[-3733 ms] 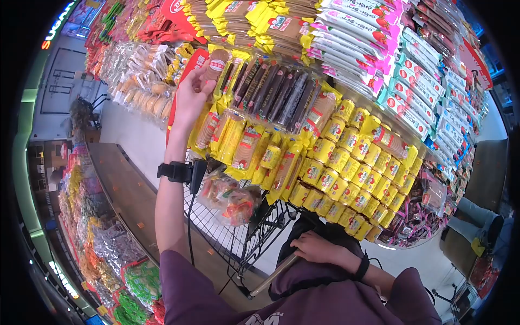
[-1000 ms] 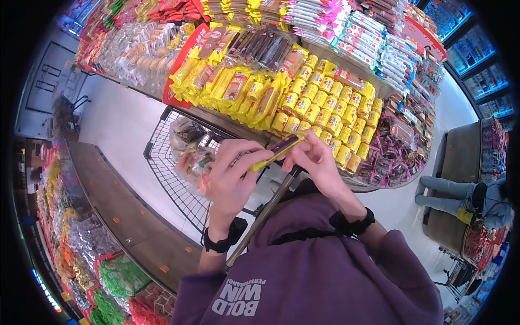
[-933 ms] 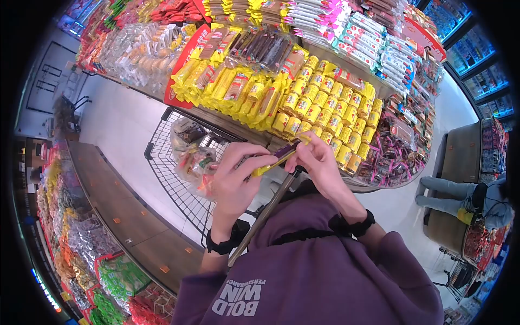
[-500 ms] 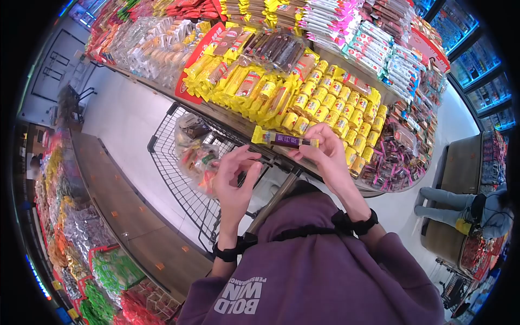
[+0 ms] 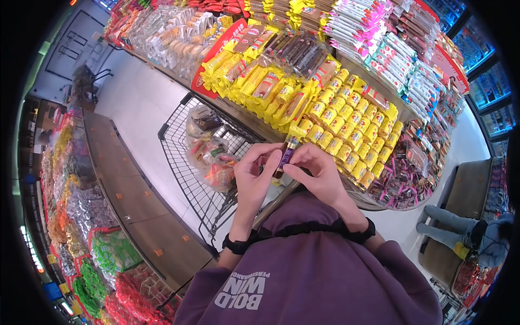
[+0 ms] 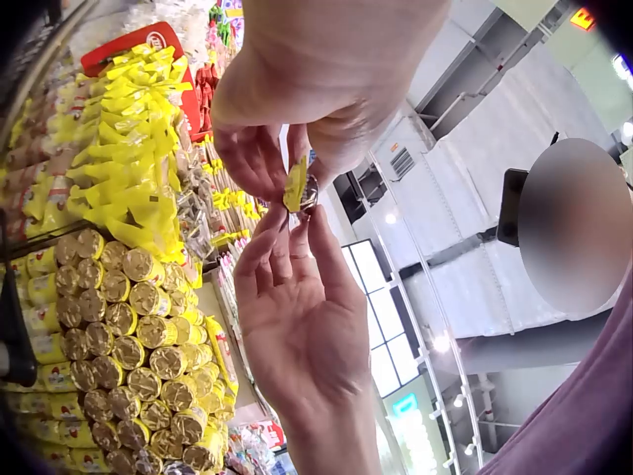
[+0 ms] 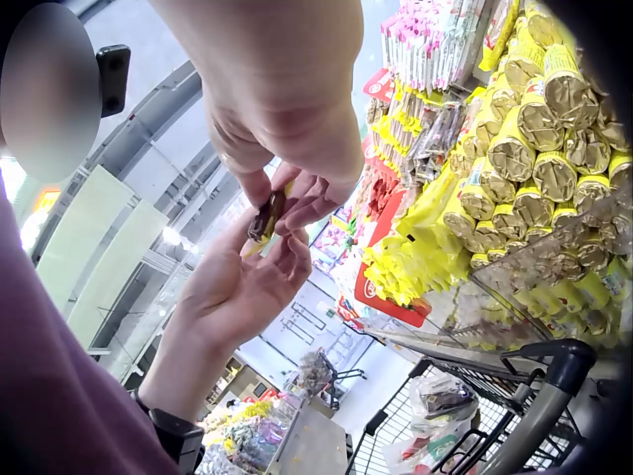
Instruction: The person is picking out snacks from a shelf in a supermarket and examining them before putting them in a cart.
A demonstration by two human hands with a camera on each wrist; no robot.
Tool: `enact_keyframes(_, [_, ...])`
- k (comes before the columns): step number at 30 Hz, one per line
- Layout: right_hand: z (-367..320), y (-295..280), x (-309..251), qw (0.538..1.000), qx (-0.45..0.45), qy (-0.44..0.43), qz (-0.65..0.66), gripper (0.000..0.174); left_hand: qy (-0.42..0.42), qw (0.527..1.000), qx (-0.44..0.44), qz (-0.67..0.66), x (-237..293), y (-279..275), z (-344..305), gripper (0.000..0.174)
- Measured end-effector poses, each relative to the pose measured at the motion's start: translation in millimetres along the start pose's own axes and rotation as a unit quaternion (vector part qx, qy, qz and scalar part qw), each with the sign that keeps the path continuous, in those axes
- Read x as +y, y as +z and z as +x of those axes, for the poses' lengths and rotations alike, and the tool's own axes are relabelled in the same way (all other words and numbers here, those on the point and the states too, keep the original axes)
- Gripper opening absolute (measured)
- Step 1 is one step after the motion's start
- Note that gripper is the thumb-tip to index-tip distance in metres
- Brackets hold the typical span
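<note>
A small bar in a dark purple and yellow wrapper (image 5: 287, 154) stands nearly lengthwise between the two hands, its yellow end pointing toward the display. The left hand (image 5: 255, 176) pinches it from one side, thumb along the wrapper. From the other side the right hand (image 5: 318, 174) holds it with thumb and fingers. In the left wrist view the bar's yellow end (image 6: 296, 185) shows between both sets of fingertips. The right wrist view shows the dark wrapper (image 7: 266, 216) held by the fingers of both hands.
A display of yellow packets (image 5: 260, 89) and small yellow rolls (image 5: 346, 130) lies beyond the hands. The shopping cart (image 5: 179, 130) holds bagged goods (image 5: 216, 170). Brown counter (image 5: 130, 189) and more sweets are at the left; a person in jeans (image 5: 447, 227) is at the right.
Half a second ago the bar lay crosswise in the right hand alone, the left hand apart from it. Now it is turned lengthwise and the left hand has taken hold too.
</note>
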State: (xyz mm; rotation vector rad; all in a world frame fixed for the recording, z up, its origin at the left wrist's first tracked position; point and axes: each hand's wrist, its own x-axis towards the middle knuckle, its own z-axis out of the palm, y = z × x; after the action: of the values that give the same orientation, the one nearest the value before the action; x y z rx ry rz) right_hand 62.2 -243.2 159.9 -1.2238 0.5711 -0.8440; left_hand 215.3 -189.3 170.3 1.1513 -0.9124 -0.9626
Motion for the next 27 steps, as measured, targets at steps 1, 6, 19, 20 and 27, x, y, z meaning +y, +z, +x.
enact_keyframes(1, [3.0,-1.3,2.2,1.000,0.007,-0.006,0.013,0.021,0.002,1.000,0.002,0.002,-1.3,1.3,2.1,0.019])
enact_keyframes(6, [20.8,-13.2,5.0,0.998,0.038,0.012,0.052,0.037,-0.048,0.998,0.023,0.035,-7.9,6.0,12.0,0.017])
enact_keyframes(19, [52.2,-43.9,-5.4,0.989,-0.100,0.029,-0.109,0.039,-0.099,0.987,0.075,0.101,-11.3,0.8,17.2,0.016])
enact_keyframes(20, [52.0,-44.0,-5.8,0.988,-0.096,0.020,-0.122,0.038,-0.104,0.987,0.078,0.096,-12.1,2.3,17.0,0.015])
enact_keyframes(27, [44.0,-63.4,-18.5,0.992,-0.022,-0.004,-0.126,0.028,-0.072,0.993,0.025,0.090,-21.5,32.8,30.2,0.022])
